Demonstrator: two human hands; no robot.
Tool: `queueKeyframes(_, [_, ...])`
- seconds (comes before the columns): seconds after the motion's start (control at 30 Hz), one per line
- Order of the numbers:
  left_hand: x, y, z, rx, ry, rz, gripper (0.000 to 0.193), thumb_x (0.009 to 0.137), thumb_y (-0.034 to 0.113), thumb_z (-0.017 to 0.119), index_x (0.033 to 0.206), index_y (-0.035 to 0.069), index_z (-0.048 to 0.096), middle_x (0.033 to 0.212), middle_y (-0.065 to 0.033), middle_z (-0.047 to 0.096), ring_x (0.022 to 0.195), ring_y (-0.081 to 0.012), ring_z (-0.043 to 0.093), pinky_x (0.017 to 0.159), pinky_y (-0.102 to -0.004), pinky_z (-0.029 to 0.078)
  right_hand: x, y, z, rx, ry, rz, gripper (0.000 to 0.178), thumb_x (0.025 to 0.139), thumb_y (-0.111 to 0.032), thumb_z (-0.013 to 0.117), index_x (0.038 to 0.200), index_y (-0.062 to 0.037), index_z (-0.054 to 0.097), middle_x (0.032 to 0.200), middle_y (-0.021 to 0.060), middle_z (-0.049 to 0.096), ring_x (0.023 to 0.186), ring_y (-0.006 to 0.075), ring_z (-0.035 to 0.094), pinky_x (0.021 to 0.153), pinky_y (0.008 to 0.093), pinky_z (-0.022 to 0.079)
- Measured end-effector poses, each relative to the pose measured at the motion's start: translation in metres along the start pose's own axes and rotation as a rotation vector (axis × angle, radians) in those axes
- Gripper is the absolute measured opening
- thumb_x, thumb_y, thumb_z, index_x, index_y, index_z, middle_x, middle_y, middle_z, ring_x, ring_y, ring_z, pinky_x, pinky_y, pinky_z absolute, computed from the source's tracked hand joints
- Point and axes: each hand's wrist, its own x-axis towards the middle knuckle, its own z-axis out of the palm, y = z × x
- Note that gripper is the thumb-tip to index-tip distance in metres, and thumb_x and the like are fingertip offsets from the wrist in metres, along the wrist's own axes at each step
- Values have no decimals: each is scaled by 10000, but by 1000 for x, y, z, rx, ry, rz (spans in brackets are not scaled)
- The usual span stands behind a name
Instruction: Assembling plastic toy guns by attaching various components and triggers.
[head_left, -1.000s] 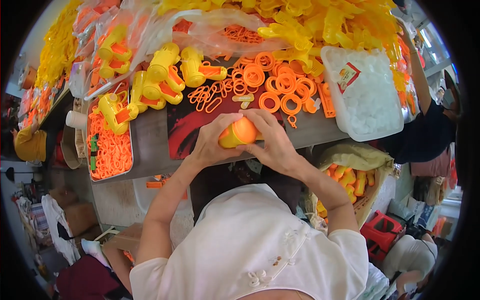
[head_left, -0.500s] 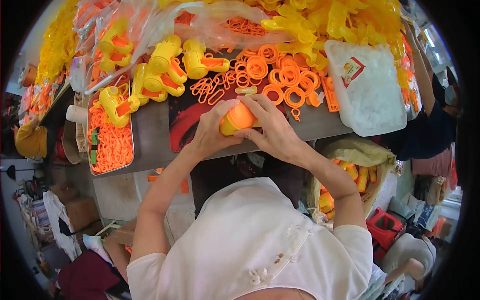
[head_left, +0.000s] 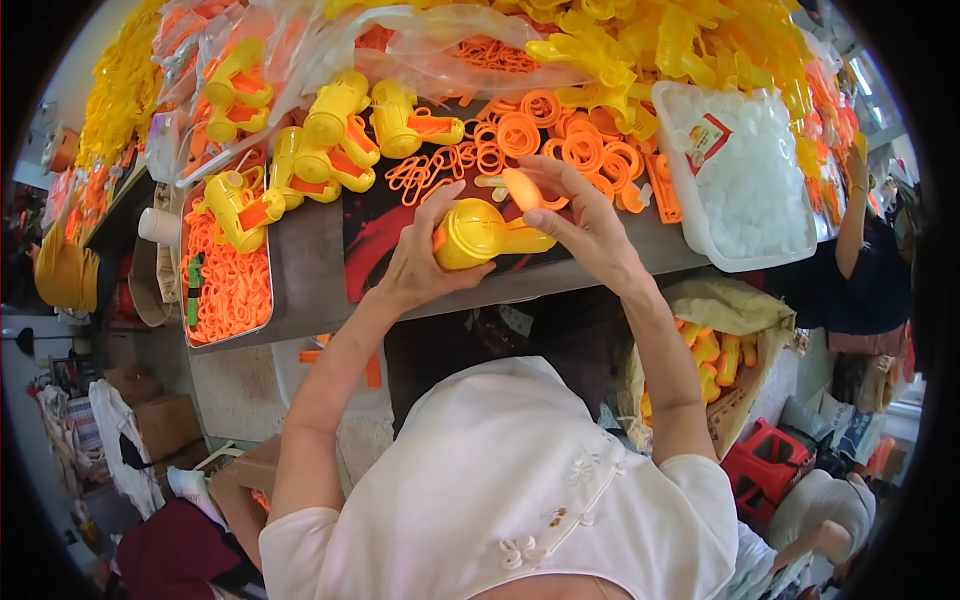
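My left hand (head_left: 420,250) is wrapped round the barrel of a yellow plastic toy part shaped like a hair dryer (head_left: 472,236), its rounded side up and its handle lying to the right. Just above that handle, my right hand (head_left: 592,222) pinches a curved orange plastic piece (head_left: 522,190) between thumb and fingers. Both hands are over a dark red mat (head_left: 365,250) at the table's near edge. A small pale yellowish piece (head_left: 490,182) lies just beyond the toy part.
Several yellow-and-orange toy bodies (head_left: 335,110) stand at the far left, beside a tray of orange links (head_left: 235,300). Orange rings (head_left: 518,135) lie ahead. A white tub of translucent pieces (head_left: 745,180) stands right; below it sits a sack of yellow parts (head_left: 755,300). A co-worker's arm (head_left: 855,200) shows far right.
The orange piece has come off the barrel and moved right in my right hand. The yellow toy part has turned, showing its handle. The co-worker's arm at right has shifted.
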Motion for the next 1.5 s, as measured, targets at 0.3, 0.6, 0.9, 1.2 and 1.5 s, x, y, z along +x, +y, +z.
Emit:
queueKeyframes(0.3, [-2,-5,2,73,103,130,898,615,115,862,1360,56,363,1159,-179,593,1034,-348,618,872,-401,519,-6,-9,26,-595,-151,-281,534,821,-156,706,1301,-25,510,1287,166,543,1209,326,486,1020,402,387])
queueKeyframes(0.6, [-8,-8,-9,-56,-17,103,779,625,80,858,1282,73,438,1126,-173,579,986,-346,591,858,-406,492,2,-16,26,-684,-216,-245,778,726,-226,803,1383,-58,421,1352,162,480,1280,330,424,1061,409,350])
queueKeyframes(0.9, [-23,-6,-15,-200,-3,-6,783,693,5,805,1302,95,322,1270,-201,494,1106,-269,572,934,-385,480,-13,-5,12,-293,-96,10,419,836,-49,689,1235,-4,569,1047,88,672,938,154,649,850,286,505])
queueKeyframes(1.2, [-14,8,-27,-2,45,23,749,716,77,821,1299,70,351,1217,-193,539,1034,-318,609,871,-391,507,-18,-11,21,-430,-25,-52,428,808,-107,729,1195,17,595,989,110,681,816,154,622,785,283,496])
queueKeyframes(1.5, [-17,12,-29,28,11,-77,737,719,128,826,1293,54,371,1235,-221,529,1094,-366,572,915,-406,485,7,-21,42,-733,-66,-498,753,693,-247,806,1335,-31,479,1129,165,642,1045,353,606,892,425,471])
